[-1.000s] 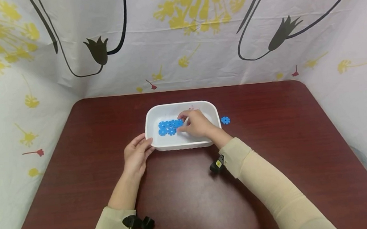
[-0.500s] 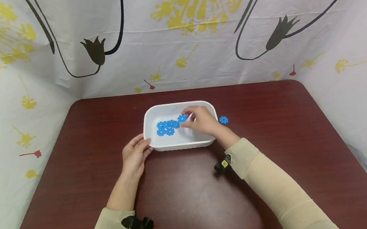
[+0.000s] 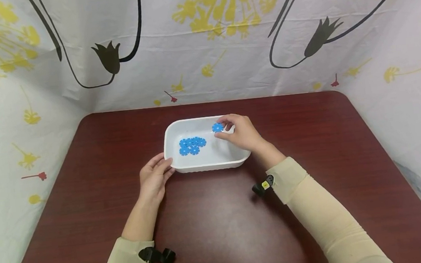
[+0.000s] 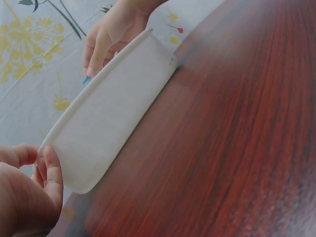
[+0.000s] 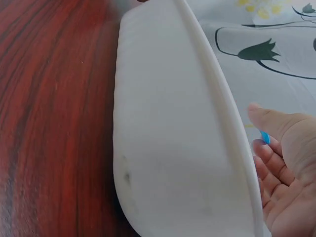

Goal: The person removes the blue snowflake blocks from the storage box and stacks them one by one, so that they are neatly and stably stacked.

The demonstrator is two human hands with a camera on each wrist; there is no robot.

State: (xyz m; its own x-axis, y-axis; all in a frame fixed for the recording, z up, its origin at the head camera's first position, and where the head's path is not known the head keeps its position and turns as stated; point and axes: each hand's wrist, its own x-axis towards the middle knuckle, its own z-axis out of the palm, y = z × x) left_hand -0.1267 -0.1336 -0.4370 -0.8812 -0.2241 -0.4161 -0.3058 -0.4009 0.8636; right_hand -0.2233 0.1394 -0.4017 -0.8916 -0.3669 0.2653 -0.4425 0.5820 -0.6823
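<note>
In the head view a white plastic tub point(image 3: 207, 166) holds several blue snowflake-shaped interlocking discs point(image 3: 192, 145), gathered left of its middle. My right hand point(image 3: 241, 133), over the tub's right part, pinches one blue snowflake disc point(image 3: 217, 127) between thumb and fingers. A sliver of that disc point(image 5: 265, 138) shows at the fingers in the right wrist view. My left hand point(image 3: 156, 178) grips the tub's front left corner; the left wrist view has its fingers point(image 4: 53, 173) at the rim. The tub's walls hide its inside in both wrist views.
The tub stands on a dark red wood-grain table point(image 3: 210, 215), toward its back edge. A white flower-patterned cloth point(image 3: 204, 57) hangs behind and at both sides. Black wrist cameras point(image 3: 157, 256) sit at both cuffs.
My right hand has lifted a blue disc from the cluster and moved it up and right. A loose disc right of the tub is now covered by my wrist. My left hand stays put.
</note>
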